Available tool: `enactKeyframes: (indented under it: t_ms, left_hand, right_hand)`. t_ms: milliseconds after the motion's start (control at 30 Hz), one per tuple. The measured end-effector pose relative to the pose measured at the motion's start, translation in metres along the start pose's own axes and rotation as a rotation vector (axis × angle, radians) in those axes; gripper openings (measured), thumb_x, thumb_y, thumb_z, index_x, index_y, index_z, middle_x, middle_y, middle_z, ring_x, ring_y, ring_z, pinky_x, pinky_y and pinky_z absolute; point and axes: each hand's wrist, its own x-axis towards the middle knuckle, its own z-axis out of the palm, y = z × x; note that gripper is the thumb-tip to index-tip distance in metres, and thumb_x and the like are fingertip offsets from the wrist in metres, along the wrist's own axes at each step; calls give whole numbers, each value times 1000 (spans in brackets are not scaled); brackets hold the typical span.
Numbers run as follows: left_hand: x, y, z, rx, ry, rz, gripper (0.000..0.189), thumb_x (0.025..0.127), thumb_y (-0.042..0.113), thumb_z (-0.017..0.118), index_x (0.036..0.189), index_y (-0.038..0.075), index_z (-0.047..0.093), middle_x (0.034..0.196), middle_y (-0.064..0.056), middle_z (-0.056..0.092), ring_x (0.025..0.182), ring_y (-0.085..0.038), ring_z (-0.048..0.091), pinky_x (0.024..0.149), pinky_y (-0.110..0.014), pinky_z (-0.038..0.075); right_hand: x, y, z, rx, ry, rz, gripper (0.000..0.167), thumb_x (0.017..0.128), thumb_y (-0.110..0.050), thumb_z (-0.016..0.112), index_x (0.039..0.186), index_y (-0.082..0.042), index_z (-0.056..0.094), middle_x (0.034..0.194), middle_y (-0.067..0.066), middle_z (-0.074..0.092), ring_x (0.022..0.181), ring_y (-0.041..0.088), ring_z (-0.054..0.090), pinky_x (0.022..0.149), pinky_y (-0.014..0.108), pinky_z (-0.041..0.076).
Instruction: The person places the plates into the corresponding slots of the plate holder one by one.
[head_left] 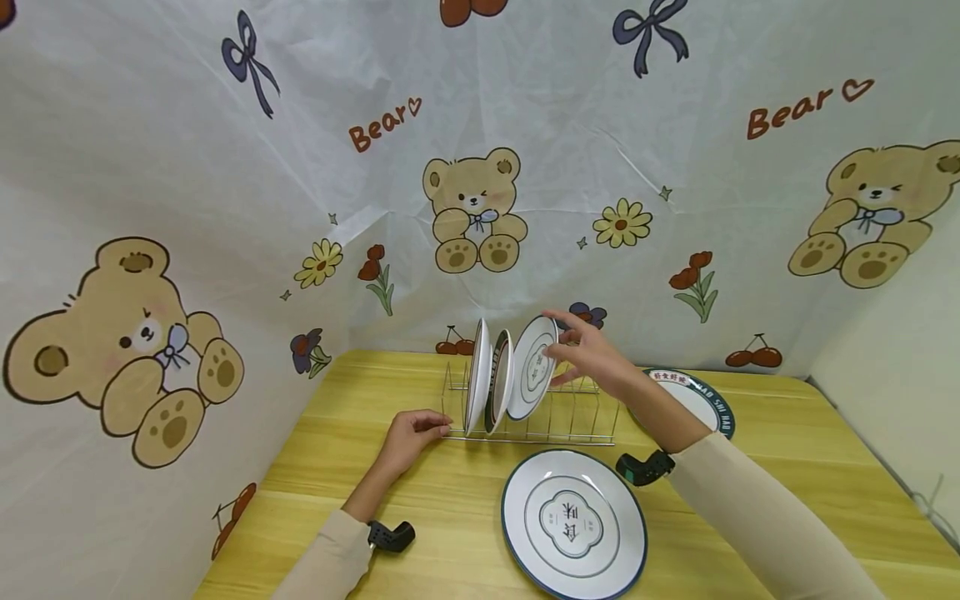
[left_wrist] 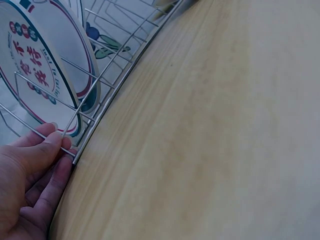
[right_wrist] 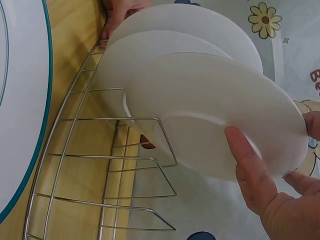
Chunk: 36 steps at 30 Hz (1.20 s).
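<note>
My right hand (head_left: pixel 592 354) grips a white plate (head_left: pixel 534 367) by its edge, with the thumb on its plain back in the right wrist view. The plate leans in the wire dish rack (head_left: pixel 570 439), its lower edge down among the wires. To its left, two more plates stand upright in the rack: a white plate (head_left: pixel 477 379) and a green-rimmed plate (head_left: pixel 500 383), which shows red lettering in the left wrist view. At the rack's left front corner, my left hand (head_left: pixel 408 435) pinches the wire frame between thumb and fingers (left_wrist: pixel 54 137).
A large white plate (head_left: pixel 573 571) with a dark green rim lies flat in front of the rack on the wooden table (head_left: pixel 442 533). Behind my right forearm lies another green-rimmed plate (head_left: pixel 716 408). A bear-printed cloth (head_left: pixel 562 275) hangs behind the table.
</note>
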Motion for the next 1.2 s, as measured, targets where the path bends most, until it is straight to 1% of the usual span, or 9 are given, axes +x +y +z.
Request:
enactKeyframes:
  t_ms: [100,233,400,533,633,733,833,967,1200]
  left_hand:
    - [0,1,0,3,-1,-4,11,89,8,78,99,7,80,99,-10,77,92,-23,72,78,-24,58]
    - [-1,1,-1,8,5,-5,10,89,9,78,99,7,81,99,-9,77,92,-23,72,78,-24,57]
    - [0,-1,-2,11,13,-6,10,89,9,78,99,7,80,99,-10,77,93,-25,72,78,-24,57]
    - [0,-2,0,18,24,-10,11,89,7,78,100,4,80,100,-11,77,93,-27,72,77,-23,57]
    - [-2,8,3,49,23,-23,12,90,1,75,101,-1,78,101,-15,76,93,-32,71,78,-25,58]
    - [-1,10,3,64,25,-37,13,90,-2,74,103,-4,77,102,-17,76,94,-34,71,78,-25,58]
    - [2,3,1,49,29,-33,13,90,1,75,102,0,78,101,-15,76,92,-31,71,76,-23,57]
    - [2,0,0,22,25,-15,11,88,6,78,99,4,80,99,-11,77,88,-24,72,75,-23,57]
    - [1,1,1,18,18,-12,12,89,5,77,100,4,80,100,-12,77,91,-29,72,76,-23,58]
  right_hand:
    - [3,0,-1,11,-2,12,72,97,-10,66,159,-22,33,122,27,46,100,39,65,75,56,60]
    - [8,0,-1,31,-13,19,71,97,-8,64,160,-20,32,121,27,49,98,36,64,78,59,58]
    - [15,-1,3,29,-39,32,72,97,-8,65,160,-20,32,121,30,50,92,33,65,81,63,55]
    - [18,-1,6,40,-35,42,71,97,-9,65,159,-18,33,117,31,51,85,30,64,80,63,56]
    - [20,2,7,44,-19,48,70,97,-10,65,159,-19,33,115,30,51,84,30,64,76,59,58]
    - [24,6,7,36,-12,50,69,98,-12,64,160,-19,33,120,33,49,87,35,63,76,58,59]
    - [28,9,8,32,-10,50,67,99,-14,63,160,-20,33,125,35,48,91,40,61,76,57,59]
    - [33,13,11,26,-12,60,66,100,-14,62,159,-19,34,124,34,48,91,41,59,75,55,60]
    - [34,17,16,1,17,70,64,100,-17,63,158,-20,36,117,30,53,88,39,59,73,52,61]
